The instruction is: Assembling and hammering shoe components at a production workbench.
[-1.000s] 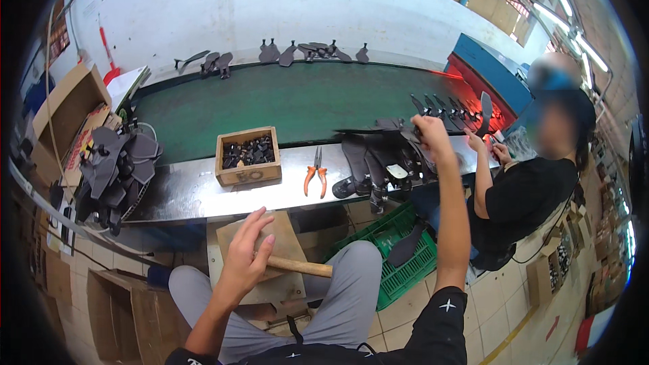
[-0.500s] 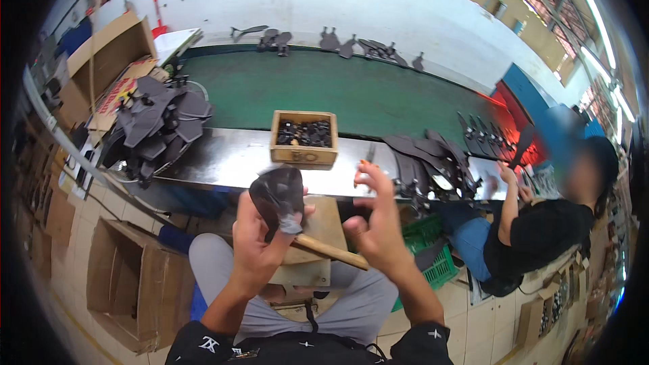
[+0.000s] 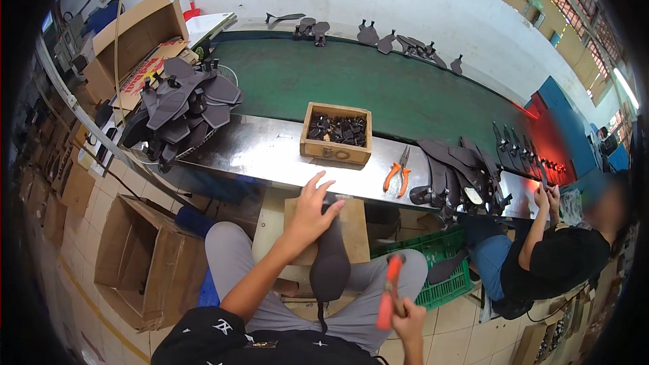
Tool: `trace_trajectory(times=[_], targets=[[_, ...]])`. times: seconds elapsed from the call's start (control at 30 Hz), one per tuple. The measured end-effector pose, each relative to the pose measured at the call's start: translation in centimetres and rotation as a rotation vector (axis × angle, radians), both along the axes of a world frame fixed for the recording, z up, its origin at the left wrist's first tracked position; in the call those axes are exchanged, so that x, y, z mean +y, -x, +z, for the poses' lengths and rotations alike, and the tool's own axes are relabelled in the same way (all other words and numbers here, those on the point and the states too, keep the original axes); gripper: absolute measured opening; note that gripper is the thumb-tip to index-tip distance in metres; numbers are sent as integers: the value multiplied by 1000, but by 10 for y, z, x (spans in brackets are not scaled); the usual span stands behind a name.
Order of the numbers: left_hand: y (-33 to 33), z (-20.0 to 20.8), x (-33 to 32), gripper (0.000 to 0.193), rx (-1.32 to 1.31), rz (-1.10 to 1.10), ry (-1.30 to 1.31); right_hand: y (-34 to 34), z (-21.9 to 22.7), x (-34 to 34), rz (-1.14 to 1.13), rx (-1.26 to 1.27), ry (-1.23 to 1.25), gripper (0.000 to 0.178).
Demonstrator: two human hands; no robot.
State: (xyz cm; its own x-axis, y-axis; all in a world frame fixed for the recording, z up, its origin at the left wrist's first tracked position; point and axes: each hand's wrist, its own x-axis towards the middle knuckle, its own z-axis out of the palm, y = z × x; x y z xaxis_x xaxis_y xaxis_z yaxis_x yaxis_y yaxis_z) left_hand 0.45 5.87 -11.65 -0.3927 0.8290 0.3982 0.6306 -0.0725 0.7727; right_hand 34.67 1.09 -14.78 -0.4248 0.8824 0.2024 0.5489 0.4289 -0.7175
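Observation:
A dark grey sole lies lengthwise over the small wooden work block between my knees, its rounded near end reaching past the block. My left hand grips the far end, thumb and fingers around a small black part there. At lower right, my right hand is closed on the wooden handle of a hammer. The hammer has a red head with a grey face and is raised over my right thigh, apart from the sole.
A wooden box of small black parts and orange-handled pliers stand on the metal bench edge. Soles pile up left and right. A green belt runs behind. A co-worker sits right, beside a green crate.
The sole went from upright in my left hand down onto the block. My right hand, open before, now holds the hammer at lower right. The view shifted left.

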Motion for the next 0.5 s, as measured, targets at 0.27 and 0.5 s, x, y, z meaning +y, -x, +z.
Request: trace_trajectory(times=[0.27, 0.5], targets=[[87, -7, 128, 25, 286, 40, -32, 23, -19, -30, -221, 235, 248, 30], [119, -8, 214, 13, 712, -314, 245, 38, -31, -2, -194, 353, 273, 29]])
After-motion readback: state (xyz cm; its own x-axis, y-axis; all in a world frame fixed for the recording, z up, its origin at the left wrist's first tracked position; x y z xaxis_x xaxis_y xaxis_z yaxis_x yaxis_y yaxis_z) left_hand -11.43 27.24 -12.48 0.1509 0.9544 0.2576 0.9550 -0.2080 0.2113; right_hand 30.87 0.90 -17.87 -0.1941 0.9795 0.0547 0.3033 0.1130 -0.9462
